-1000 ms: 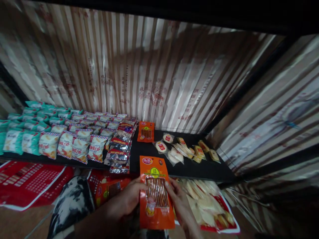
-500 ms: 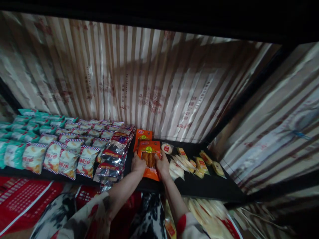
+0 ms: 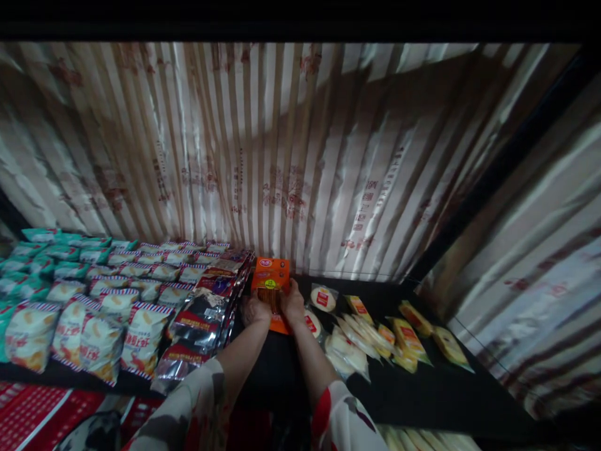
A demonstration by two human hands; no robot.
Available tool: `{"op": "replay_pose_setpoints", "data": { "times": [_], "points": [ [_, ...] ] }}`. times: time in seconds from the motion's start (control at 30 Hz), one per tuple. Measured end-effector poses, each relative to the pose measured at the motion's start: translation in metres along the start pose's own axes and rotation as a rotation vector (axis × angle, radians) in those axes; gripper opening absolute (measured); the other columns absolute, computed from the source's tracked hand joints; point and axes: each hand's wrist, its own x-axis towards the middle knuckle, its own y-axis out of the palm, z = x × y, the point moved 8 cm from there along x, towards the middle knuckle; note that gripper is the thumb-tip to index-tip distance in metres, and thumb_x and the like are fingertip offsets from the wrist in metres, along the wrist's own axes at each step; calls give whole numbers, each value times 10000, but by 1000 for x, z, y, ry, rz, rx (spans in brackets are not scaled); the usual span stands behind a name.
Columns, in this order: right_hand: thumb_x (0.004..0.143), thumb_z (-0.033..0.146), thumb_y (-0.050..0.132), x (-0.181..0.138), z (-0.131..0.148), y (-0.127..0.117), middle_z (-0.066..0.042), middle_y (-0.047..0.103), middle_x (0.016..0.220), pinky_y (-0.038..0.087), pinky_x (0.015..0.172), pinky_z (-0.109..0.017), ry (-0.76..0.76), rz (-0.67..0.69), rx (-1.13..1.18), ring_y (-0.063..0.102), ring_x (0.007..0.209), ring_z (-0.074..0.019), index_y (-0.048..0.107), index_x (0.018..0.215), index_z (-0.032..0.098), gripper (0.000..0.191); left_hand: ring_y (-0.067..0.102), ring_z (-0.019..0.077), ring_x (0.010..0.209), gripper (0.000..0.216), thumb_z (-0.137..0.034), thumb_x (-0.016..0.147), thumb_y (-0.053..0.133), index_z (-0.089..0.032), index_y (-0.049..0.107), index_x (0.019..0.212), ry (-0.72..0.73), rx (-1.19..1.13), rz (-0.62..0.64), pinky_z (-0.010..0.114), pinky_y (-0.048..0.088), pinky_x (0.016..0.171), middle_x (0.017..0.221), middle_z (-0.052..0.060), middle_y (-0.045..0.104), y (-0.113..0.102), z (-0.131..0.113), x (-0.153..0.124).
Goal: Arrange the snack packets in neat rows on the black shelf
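Observation:
An orange snack packet point(image 3: 272, 283) with a window showing brown sticks lies toward the back of the black shelf. My left hand point(image 3: 256, 309) grips its left side, and my right hand point(image 3: 293, 304) closes on its right edge. Both sets of fingers are partly hidden against the packet. Just left of my left hand runs a row of dark silver-and-red packets point(image 3: 204, 313). Beside my right hand lies a round white item in clear wrap point(image 3: 311, 323), with another round wrapped item point(image 3: 323, 297) behind it.
Several white shrimp-print snack bags point(image 3: 145, 335) and green bags point(image 3: 68, 252) fill the shelf's left side. Yellow wrapped packs point(image 3: 409, 338) lie on the right of the black shelf point(image 3: 375, 394). Striped sheeting point(image 3: 291, 138) hangs behind. A red basket point(image 3: 42, 413) sits below left.
Both hands have pushed the orange packet back on the shelf, over the other orange packet behind it. The view has moved closer and tilted slightly.

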Motion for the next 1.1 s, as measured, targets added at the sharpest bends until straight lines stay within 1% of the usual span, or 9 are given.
{"op": "replay_pose_setpoints", "data": {
  "times": [0.13,0.27,0.43,0.57,0.7,0.8,0.93,1.0,1.1],
  "points": [
    [829,134,420,4,1,7,-118,664,1021,422,798,-226,-68,32,-165,621,945,-180,569,1146,135,351,552,274,1078,406,-210,771,519,-215,582,1172,27,73,33,345,427,877,1113,132,612,11,-2,6],
    [803,98,429,8,5,10,-127,653,1032,398,818,-224,-107,54,-193,595,964,-182,631,1050,125,320,515,274,1132,397,-217,808,452,-194,566,1188,26,120,31,354,407,909,1159,142,585,14,-4,9],
    [797,73,401,8,10,14,-143,629,1074,353,861,-270,-130,64,-245,550,1009,-203,656,972,111,312,515,263,1131,418,-211,795,465,-177,555,1202,19,151,57,332,409,901,1167,146,580,17,-5,12],
    [804,80,384,7,10,15,-145,604,1121,333,862,-282,-122,72,-281,519,1025,-212,643,1019,108,338,507,241,1134,403,-230,792,489,-195,563,1187,16,161,51,307,390,922,1171,118,582,17,-6,12],
    [814,112,384,8,7,17,-144,587,1146,330,845,-286,-100,83,-301,497,1029,-221,631,1055,115,345,493,256,1136,354,-276,804,491,-207,589,1138,-12,166,30,323,392,914,1188,103,567,18,-6,11],
    [821,119,371,8,3,17,-144,581,1147,334,832,-291,-85,90,-308,485,1040,-224,620,1082,123,361,453,273,1174,377,-273,814,473,-218,559,1176,-28,168,18,353,383,926,1235,100,530,19,-7,8],
    [823,125,374,6,2,18,-149,565,1169,341,857,-302,-93,110,-306,472,1060,-232,618,1088,128,361,413,279,1205,410,-235,813,454,-205,524,1216,-38,161,5,389,366,943,1289,110,479,20,-6,3],
    [823,121,372,3,5,13,-154,526,1228,342,886,-325,-111,80,-301,449,1097,-249,599,1121,131,375,407,279,1206,421,-220,800,466,-197,519,1218,-35,147,0,395,360,946,1294,117,473,20,-7,2],
    [791,84,382,-8,14,0,-150,457,1312,328,946,-370,-189,-29,-235,387,1177,-268,529,1212,139,449,403,274,1208,449,-191,795,457,-208,493,1243,-42,115,-8,396,349,953,1300,111,475,21,-6,-1]
  ]
}}
